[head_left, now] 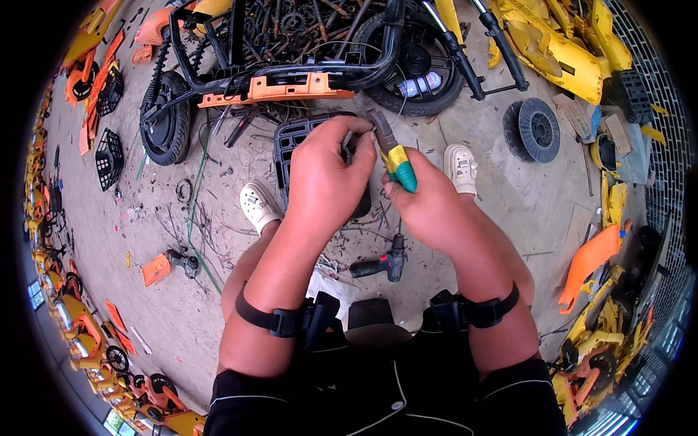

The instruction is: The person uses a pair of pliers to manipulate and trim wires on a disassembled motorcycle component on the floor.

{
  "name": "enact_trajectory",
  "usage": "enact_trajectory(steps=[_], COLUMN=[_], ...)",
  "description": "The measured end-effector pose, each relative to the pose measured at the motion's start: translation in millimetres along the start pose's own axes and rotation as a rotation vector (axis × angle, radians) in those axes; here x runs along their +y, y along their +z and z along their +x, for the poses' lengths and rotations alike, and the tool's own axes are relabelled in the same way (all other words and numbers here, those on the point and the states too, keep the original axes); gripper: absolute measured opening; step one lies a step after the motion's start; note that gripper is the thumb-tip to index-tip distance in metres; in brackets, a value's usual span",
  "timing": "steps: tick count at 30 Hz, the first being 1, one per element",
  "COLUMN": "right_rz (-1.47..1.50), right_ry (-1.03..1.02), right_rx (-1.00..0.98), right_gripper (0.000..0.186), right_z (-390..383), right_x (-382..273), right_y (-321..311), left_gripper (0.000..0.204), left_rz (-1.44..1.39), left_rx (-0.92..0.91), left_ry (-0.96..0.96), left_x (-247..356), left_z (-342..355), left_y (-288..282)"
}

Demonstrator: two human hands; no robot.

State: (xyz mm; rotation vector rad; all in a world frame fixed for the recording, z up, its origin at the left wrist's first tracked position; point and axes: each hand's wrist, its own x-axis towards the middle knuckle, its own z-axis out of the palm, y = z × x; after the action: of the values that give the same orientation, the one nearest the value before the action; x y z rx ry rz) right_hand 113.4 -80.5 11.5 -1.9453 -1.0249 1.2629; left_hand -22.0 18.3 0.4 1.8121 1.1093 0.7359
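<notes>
My right hand (427, 196) is closed round the yellow and green handles of a pair of pliers (398, 166), whose metal jaws point up and away from me. Close beside the jaws, the fingers of my left hand (327, 163) are pinched together. Something small and dark shows between those fingers, too covered to name. Below my left hand lies a black ribbed plastic part (285, 149), partly hidden by the hand. Farther ahead stands a black vehicle frame (291, 78) with an orange strip (298, 87) across it.
Rusty metal parts (291, 29) are heaped behind the frame, between a left wheel (169, 120) and a right wheel (436, 91). A cordless drill (385, 263) lies between my legs. Black discs (538, 129) and yellow panels (560, 58) are at the right. Wire scraps litter the floor.
</notes>
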Motion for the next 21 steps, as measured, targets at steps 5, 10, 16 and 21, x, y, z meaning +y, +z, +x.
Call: enact_trajectory(steps=[5,10,16,21], right_rz=[-0.067,-0.068,-0.074,-0.001], right_ry=[0.022,0.025,0.036,0.041], right_rx=[0.023,0.084,0.142,0.147], right_gripper=[0.038,0.04,0.041,0.041], right_z=[-2,-1,-3,-1], right_x=[-4,0,-4,-2], right_y=[1,4,8,9], left_gripper=[0.014,0.013,0.011,0.01], left_rz=[0.009,0.041,0.008,0.005], left_rx=[-0.037,-0.036,-0.027,-0.003], left_ry=[-0.028,0.025,-0.01,0.021], left_x=[4,8,15,16], left_z=[0,-1,-2,-2], left_y=[-3,-4,-7,-7])
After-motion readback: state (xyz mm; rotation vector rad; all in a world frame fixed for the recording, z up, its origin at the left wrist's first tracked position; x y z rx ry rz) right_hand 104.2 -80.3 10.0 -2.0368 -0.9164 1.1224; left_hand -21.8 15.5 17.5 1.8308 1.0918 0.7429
